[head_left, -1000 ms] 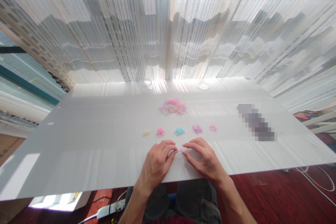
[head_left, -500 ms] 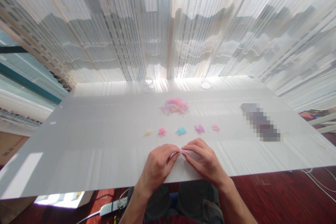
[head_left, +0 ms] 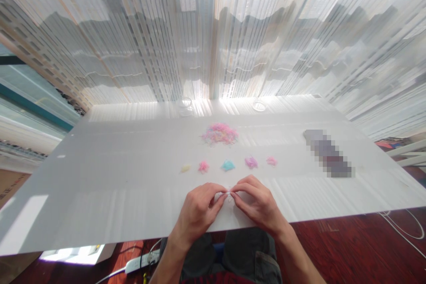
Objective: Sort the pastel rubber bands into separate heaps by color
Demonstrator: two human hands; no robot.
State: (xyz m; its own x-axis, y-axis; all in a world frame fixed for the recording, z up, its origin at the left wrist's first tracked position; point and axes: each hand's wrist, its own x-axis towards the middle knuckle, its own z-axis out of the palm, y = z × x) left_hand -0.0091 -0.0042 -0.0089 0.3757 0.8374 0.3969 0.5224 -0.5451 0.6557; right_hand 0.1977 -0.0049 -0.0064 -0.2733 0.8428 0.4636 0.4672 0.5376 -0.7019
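My left hand [head_left: 199, 211] and my right hand [head_left: 256, 203] meet fingertip to fingertip near the front edge of the white table [head_left: 100, 186]. Both pinch a tiny pale item [head_left: 229, 194] between them; I cannot make out what it is. Beyond the hands lies a row of small sorted heaps: yellow [head_left: 185, 168], pink [head_left: 203, 166], turquoise [head_left: 228, 165], purple [head_left: 250, 162] and another pink [head_left: 271, 160]. Farther back sits a larger mixed heap of colourful small loops [head_left: 219, 133].
Two clear round lids or dishes [head_left: 184, 102] [head_left: 258, 106] stand at the table's far edge by the sheer curtain. A blurred dark object [head_left: 328, 153] lies at the right. Cables and a power strip [head_left: 138, 264] lie on the red floor below.
The fingertips of both hands have closed together and lifted the small item slightly off the table. The heaps have not moved.
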